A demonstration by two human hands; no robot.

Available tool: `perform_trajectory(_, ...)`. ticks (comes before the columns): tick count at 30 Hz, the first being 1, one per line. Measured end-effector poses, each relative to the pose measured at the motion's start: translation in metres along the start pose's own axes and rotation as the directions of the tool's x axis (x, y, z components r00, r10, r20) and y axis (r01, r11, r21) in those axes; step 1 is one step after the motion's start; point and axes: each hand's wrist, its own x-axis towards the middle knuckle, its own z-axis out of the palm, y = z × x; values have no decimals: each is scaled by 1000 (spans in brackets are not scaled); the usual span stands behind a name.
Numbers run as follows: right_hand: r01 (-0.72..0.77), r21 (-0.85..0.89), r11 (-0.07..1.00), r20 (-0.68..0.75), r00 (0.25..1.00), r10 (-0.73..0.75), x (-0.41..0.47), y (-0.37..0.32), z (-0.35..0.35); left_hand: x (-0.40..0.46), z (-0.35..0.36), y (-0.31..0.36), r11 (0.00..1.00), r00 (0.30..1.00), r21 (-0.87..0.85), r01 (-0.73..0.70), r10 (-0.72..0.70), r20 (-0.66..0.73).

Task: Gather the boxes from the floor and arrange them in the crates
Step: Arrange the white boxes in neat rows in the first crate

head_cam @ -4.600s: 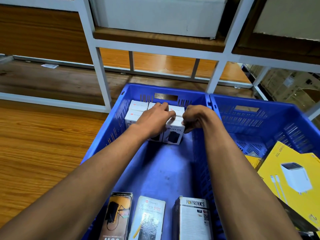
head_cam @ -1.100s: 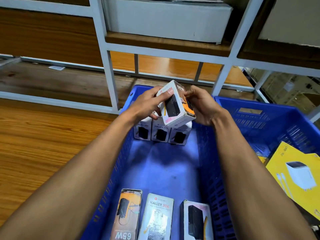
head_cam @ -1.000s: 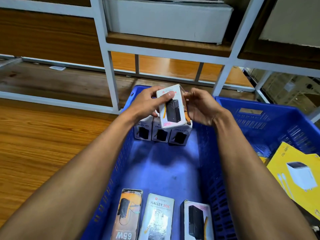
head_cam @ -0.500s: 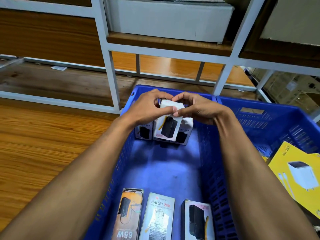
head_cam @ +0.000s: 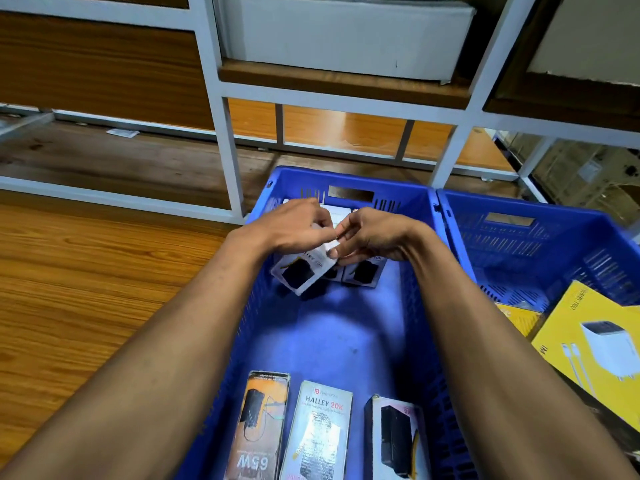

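Both my hands hold one small white box [head_cam: 302,271] with a black picture, tilted, low at the far end of the left blue crate [head_cam: 346,327]. My left hand [head_cam: 294,227] grips its top from the left and my right hand [head_cam: 367,237] pinches its upper right corner. Behind it stands a row of like white boxes [head_cam: 362,271] against the crate's far wall, partly hidden by my hands. Three boxes lie flat at the near end: an orange 65W box [head_cam: 259,424], a Halley 20K box [head_cam: 320,431] and a black-and-white box [head_cam: 394,441].
A second blue crate [head_cam: 540,251] stands to the right and holds a large yellow box [head_cam: 599,348]. A white metal rack [head_cam: 221,133] with a grey carton [head_cam: 346,32] rises just behind the crates. Wooden floor [head_cam: 86,289] spreads to the left.
The box that both hands held raised above the row has come down into the crate's far end and tipped over to the left, in front of the standing boxes.
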Motion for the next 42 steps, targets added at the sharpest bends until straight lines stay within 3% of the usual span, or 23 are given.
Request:
perform_trajectory(7, 32, -248, 968, -164, 984, -75, 18, 7, 35, 1, 6, -4, 981, 998, 186, 61, -60, -11)
perform_trajectory(11, -71, -566, 821, -306, 943, -129, 26, -1, 50, 2, 5, -4, 981, 996, 174, 84, -76, -50)
perform_trajectory(13, -145, -621, 770, -326, 942, -84, 25, -5, 56, 3, 6, -7, 987, 993, 138, 87, -75, -87)
perform_trajectory(15, -205, -568, 797, -273, 961, 53, 22, -5, 60, 5, 6, -8, 991, 989, 111, 73, -58, -136)
perform_trajectory(17, -212, -408, 888, -207, 969, 136, 22, -2, 66, 6, 5, -7, 995, 985, 75, 64, -51, -162)
perform_trajectory(19, -157, -298, 941, -184, 977, 105, 29, 2, 69, 7, 4, -8, 996, 983, 47, 72, -63, -172)
perform_trajectory(22, -116, -300, 947, -151, 986, 73, 37, 7, 69, 7, 5, -9, 998, 981, 18, 64, -60, -185)
perform_trajectory(27, -190, -204, 960, 70, 976, 208, 20, 8, 60, 3, 0, 1, 994, 972, -107, 18, -42, -230)
perform_trajectory(36, -24, -490, 871, 238, 958, 160, 20, 10, 84, 1, -4, -5, 994, 981, -104, 24, -43, -188)
perform_trajectory(42, 97, -802, 589, 316, 906, 281, -9, 60, 152, -2, 5, 0, 987, 990, -151, 54, -72, -121)
